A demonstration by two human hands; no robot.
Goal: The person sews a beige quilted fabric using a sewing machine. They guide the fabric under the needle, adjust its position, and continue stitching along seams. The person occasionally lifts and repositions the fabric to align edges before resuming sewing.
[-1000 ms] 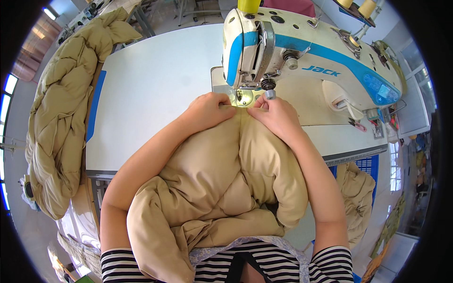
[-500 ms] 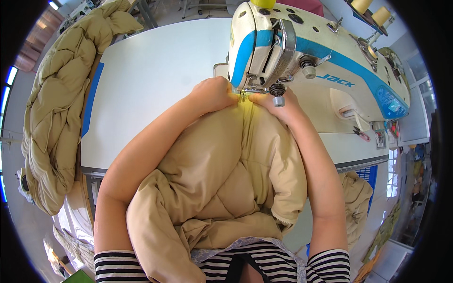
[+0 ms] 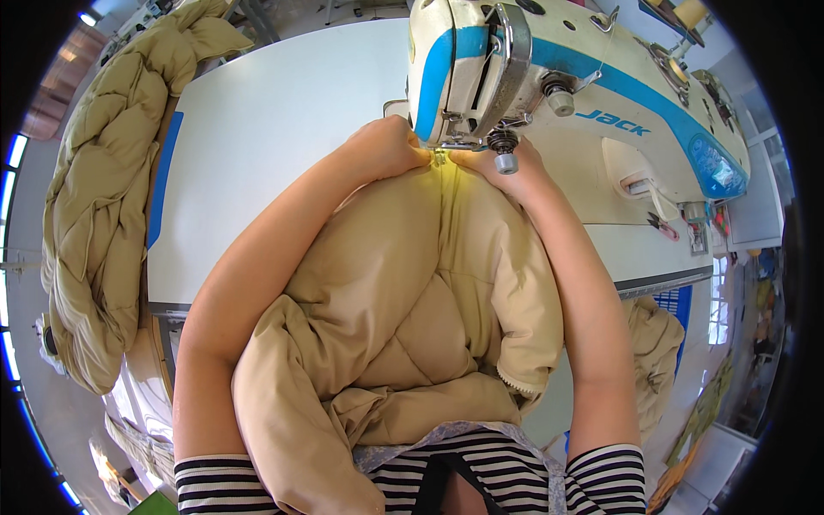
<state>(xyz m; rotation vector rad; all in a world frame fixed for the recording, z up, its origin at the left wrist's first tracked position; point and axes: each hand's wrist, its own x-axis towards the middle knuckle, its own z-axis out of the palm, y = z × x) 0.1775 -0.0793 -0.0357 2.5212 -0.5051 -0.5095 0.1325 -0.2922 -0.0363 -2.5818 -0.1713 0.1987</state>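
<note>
A padded beige jacket [image 3: 369, 257] lies across my lap and up onto the white sewing table [image 3: 249, 163]. Its far edge runs under the needle area of a white and blue sewing machine [image 3: 446, 64], where a yellow light shines on the seam. Just left of the presser foot [image 3: 440, 157], my left hand [image 3: 384, 148] is closed on the fabric. To the right of the foot, my right hand [image 3: 506, 168] pinches the jacket too, its fingers partly hidden behind the machine head. A zipper edge [image 3: 518, 384] shows at the jacket's lower right.
Quilted beige garments [image 3: 103, 189] are heaped along the table's left side. Small thread snips [image 3: 663, 227] lie on the table right of the machine. Below the right table edge, more beige fabric [image 3: 652, 360] hangs by a blue crate [image 3: 678, 302]. Thread cones [image 3: 689, 13] stand at the upper right.
The machine and table sit slightly higher in the picture, as the view has shifted a little. Both hands keep their hold on the jacket beside the presser foot.
</note>
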